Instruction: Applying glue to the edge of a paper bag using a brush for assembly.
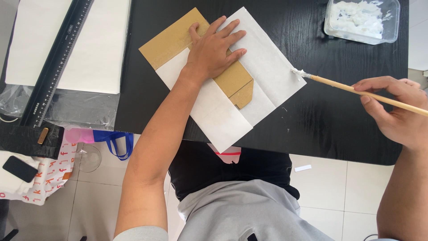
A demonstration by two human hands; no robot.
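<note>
My left hand (214, 51) lies flat, fingers spread, on a brown cardboard piece (171, 40) that sits on a white paper sheet (267, 71); part of the paper is folded over the cardboard. My right hand (397, 109) grips a thin wooden brush (347, 88) whose white, paste-covered tip touches the paper's right edge. All of this rests on a black table (330, 120).
A clear plastic tub of white paste (361, 20) stands at the table's far right. At the left, a long black ruler (55, 60) lies across white sheets (96, 53) on clear plastic. Bags and a dark phone (20, 168) lie on the tiled floor below.
</note>
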